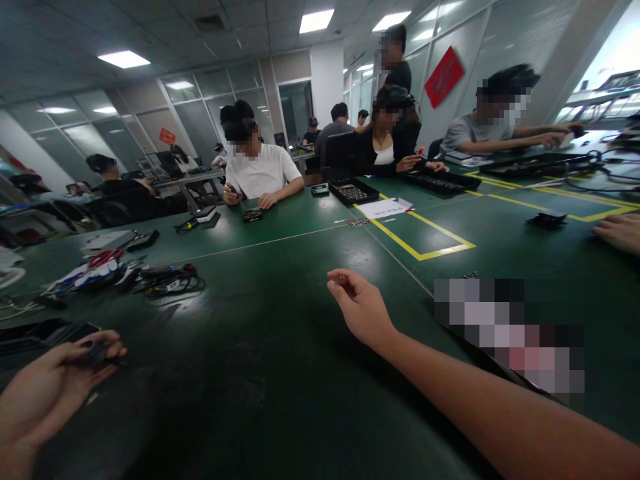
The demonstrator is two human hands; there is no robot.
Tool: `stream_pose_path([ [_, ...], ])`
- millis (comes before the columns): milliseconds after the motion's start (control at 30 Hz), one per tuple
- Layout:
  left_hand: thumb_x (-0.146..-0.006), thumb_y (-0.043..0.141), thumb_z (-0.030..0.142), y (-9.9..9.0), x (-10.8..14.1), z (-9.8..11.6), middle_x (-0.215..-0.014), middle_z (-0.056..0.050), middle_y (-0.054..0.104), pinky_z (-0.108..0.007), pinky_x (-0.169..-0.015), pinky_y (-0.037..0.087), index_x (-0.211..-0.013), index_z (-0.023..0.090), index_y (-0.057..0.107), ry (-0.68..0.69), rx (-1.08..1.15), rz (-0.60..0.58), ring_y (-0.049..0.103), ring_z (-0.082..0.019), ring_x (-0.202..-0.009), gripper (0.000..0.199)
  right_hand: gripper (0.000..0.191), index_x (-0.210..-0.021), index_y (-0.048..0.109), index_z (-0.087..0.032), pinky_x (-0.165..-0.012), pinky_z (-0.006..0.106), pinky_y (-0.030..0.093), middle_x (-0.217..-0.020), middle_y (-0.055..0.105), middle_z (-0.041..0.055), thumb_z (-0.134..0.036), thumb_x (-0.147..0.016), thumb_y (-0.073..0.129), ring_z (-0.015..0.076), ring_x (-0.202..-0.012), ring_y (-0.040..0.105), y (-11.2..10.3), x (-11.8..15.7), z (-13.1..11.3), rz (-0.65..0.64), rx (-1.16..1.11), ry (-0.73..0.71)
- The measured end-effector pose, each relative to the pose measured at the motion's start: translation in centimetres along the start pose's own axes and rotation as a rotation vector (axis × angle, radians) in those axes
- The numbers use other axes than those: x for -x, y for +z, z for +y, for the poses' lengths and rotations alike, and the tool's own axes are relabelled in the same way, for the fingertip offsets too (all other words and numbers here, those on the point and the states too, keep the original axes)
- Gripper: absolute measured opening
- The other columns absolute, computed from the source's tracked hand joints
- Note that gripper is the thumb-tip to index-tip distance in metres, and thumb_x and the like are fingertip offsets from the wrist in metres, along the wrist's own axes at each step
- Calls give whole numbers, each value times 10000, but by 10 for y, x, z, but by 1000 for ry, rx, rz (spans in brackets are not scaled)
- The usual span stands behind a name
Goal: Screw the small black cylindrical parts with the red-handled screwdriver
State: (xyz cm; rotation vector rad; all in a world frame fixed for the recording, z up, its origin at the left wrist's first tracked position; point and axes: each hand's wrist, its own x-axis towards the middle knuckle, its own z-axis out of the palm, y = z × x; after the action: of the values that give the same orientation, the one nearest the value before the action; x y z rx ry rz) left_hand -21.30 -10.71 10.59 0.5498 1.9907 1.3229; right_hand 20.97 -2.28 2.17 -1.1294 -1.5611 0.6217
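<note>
My left hand [65,377] is closed at the left edge, above the green table, its fingers round a small dark object [95,353]. What kind of object it is, I cannot make out. In the middle, my right hand [363,303] reaches over the table with thumb and fingers pinched on a small brownish thing with a thin shaft [341,279]. The shaft points left; most of the rest is hidden by the fingers. Near the left hand lies a black tray [45,333].
Bundled cables [170,280] and other loose items lie at the left. Yellow tape [445,252] marks the table. A black parts tray [353,191] stands across from me, where co-workers sit. Another person's hand [620,232] rests at the right edge, near a small black part [547,220].
</note>
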Motion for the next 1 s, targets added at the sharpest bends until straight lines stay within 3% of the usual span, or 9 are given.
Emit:
stream_pose_path([
  [100,-771,441,80,41,6,13,-734,19,664,-216,-692,546,-829,163,626,73,64,-158,612,-147,-817,211,214,-1089,695,-247,-700,324,517,-893,728,19,-363,-953,577,187,-763,671,0,0,-1,-3,2,0],
  [300,-678,476,146,134,17,28,-724,-43,583,-235,-631,466,-779,147,596,193,89,-500,553,-174,-750,156,215,-1098,686,-248,-731,338,527,-912,728,24,-360,-950,577,194,-795,682,-1,0,0,2,-28,4],
  [400,-645,526,232,175,20,24,-752,-57,589,-248,-617,425,-767,154,617,284,45,-612,550,-191,-758,171,222,-1102,687,-251,-746,345,527,-925,729,25,-375,-953,579,199,-817,686,-1,0,1,8,-37,4],
  [567,-632,472,256,233,31,3,-730,-59,586,-309,-708,413,-697,174,605,505,-103,-703,537,-217,-779,169,240,-1110,685,-243,-726,336,523,-919,729,26,-392,-954,581,197,-808,684,-3,0,-1,1,-43,20],
  [700,-741,431,249,259,36,-22,-806,-49,592,-349,-809,410,-788,187,599,732,-251,-769,536,-230,-843,185,226,-995,695,-227,-653,308,494,-795,697,6,-421,-948,590,175,-697,643,-5,0,-8,10,-18,33],
  [800,-761,511,207,266,35,-39,-924,-46,591,-357,-824,414,-970,203,591,817,-437,-724,534,-239,-910,223,240,-883,673,-223,-616,296,475,-720,660,-6,-437,-949,588,165,-646,613,-6,0,-11,18,-5,29],
  [900,-784,557,136,267,33,-50,-1017,-61,589,-379,-872,409,-1047,214,574,933,-569,-620,526,-252,-983,275,210,-925,665,-222,-660,306,499,-753,679,4,-415,-952,587,174,-690,646,-5,1,-10,32,-29,12],
  [1000,-880,553,179,266,35,-53,-1028,-73,596,-406,-903,405,-1053,212,567,995,-593,-585,525,-262,-994,176,204,-1036,660,-226,-770,337,539,-871,733,29,-400,-951,596,196,-811,706,-3,2,-6,28,-102,1],
])
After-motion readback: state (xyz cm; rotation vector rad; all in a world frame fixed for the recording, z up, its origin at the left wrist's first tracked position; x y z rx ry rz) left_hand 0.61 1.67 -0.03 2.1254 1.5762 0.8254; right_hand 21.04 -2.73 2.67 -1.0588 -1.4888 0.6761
